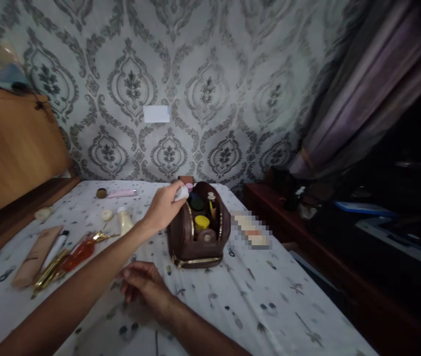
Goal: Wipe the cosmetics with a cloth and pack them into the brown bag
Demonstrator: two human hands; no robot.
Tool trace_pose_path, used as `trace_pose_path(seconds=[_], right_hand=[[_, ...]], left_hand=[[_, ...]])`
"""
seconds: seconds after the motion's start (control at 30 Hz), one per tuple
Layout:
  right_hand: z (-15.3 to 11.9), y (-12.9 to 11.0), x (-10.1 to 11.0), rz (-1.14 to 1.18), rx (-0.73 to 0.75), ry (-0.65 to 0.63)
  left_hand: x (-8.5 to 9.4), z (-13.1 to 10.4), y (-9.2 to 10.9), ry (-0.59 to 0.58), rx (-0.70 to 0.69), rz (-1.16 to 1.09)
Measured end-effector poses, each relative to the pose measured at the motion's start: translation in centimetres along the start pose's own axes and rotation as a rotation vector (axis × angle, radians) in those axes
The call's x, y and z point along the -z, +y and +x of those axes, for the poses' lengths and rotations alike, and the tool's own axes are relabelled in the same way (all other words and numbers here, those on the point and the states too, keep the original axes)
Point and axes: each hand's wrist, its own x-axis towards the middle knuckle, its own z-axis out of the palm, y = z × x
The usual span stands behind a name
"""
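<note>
A brown cosmetic bag (197,249) stands unzipped on the patterned cloth. In it are a yellow-lidded container (202,222), a dark round item (197,201) and slim bottles with silvery tops (211,202). My left hand (164,207) reaches to the bag's left rim, its fingers closed around a small white item (182,193) whose kind I cannot make out. A pink-topped item (189,187) shows just beside it. Nearer to me, my right hand (146,284) hovers below the left forearm, fingers loosely curled and apart, with nothing visible in them.
At left lie a beige tube (38,257), a white tube (55,249), gold tubes (51,272), an orange bottle (80,253), a cream tube (124,220) and a pink tube (121,193). A pixelated flat item (251,230) lies right of the bag. Patterned wallpaper (210,89) rises behind.
</note>
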Motion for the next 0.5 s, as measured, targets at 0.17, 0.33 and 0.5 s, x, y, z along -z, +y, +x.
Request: trace_pose_path(seconds=[0.17,0.33,0.5], right_hand=[[0.4,0.7,0.3,0.001,0.01,0.027],[0.2,0.7,0.1,0.025,-0.004,0.01],[0.1,0.1,0.0,0.01,-0.04,0.004]], left_hand=[[0.8,-6.3,-2.2,-0.002,0.148,-0.02],[2.6,-10.8,-4.0,-0.006,0.313,0.109],[5.8,-12.8,-6.7,-0.002,0.478,0.334]])
